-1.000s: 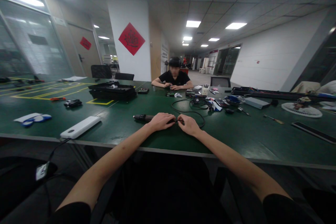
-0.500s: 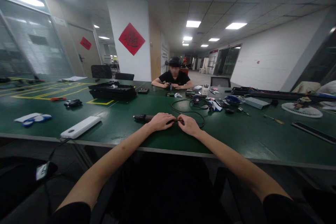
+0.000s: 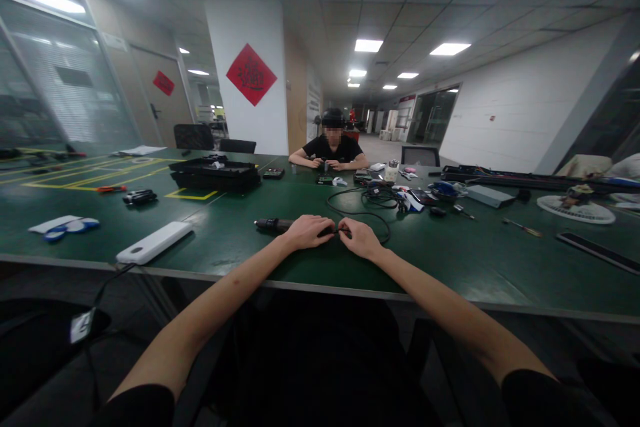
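Black cylindrical tool (image 3: pixel 273 224) lies flat on the green bench (image 3: pixel 450 260), near the front edge and roughly midway along it. Its left end is in view and its right end is covered by the person's left hand. At the far left of the bench rests a blue and white item (image 3: pixel 63 225). Nearer the front edge is a white slab-shaped device (image 3: pixel 154 242), with a dark lead dropping off the bench by its near end. Behind these, a black case (image 3: pixel 215 175) sits beside yellow tape markings. The left hand (image 3: pixel 307 232) is closed over the tool, fingers curled down around its body. Just beside it, the right hand (image 3: pixel 361 239) has thumb and fingertips pinched together on a thin black cable (image 3: pixel 360 214) where it meets the tool. The cable loops away across the bench behind the hands. Across the bench a co-worker (image 3: pixel 330 150) in a black shirt sits with both hands together on something too far off to identify. To the right lie a scatter of small parts, a screwdriver (image 3: pixel 523 227), a white round disc (image 3: pixel 575 209) and, at the far right, a long black strip (image 3: pixel 597 252).
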Demonstrator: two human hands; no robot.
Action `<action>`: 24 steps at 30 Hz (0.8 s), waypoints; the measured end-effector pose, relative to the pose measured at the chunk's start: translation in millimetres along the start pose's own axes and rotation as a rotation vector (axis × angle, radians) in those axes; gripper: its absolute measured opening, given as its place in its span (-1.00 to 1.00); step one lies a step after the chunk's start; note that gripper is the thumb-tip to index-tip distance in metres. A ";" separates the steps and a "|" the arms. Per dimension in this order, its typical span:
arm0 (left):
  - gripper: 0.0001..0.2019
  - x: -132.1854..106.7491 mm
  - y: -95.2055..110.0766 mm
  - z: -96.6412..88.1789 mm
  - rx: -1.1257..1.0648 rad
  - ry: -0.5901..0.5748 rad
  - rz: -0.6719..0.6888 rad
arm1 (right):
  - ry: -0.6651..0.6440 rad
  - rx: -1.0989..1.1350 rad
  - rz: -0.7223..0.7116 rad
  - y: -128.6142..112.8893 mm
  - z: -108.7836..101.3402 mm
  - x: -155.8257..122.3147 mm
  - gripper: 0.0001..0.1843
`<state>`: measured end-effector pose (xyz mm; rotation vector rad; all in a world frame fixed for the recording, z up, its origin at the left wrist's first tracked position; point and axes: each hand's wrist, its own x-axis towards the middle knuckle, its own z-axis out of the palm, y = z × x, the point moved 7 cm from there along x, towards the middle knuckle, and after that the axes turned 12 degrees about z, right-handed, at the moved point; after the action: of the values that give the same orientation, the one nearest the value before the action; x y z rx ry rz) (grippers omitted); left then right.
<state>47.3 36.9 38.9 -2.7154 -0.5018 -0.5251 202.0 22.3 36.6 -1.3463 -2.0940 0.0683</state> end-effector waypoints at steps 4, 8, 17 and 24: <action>-0.77 0.2 1.5 0.4 0.000 -0.002 0.028 | 0.002 -0.006 -0.001 -0.3 -0.3 -0.4 -0.88; -0.74 0.0 0.0 0.0 0.000 0.004 0.005 | -0.001 -0.005 0.004 0.1 -0.1 -0.2 -0.88; -0.74 0.2 1.1 -1.6 0.001 -0.007 -0.001 | -0.006 -0.006 0.005 -0.3 -0.2 0.5 -0.88; -0.74 -0.3 -1.0 -0.2 -0.002 -0.015 -0.021 | 0.002 -0.010 0.005 -0.6 -0.1 0.2 -0.88</action>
<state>46.7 37.7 39.2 -2.7205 -0.5343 -0.5110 201.5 22.1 37.0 -1.3574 -2.0918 0.0592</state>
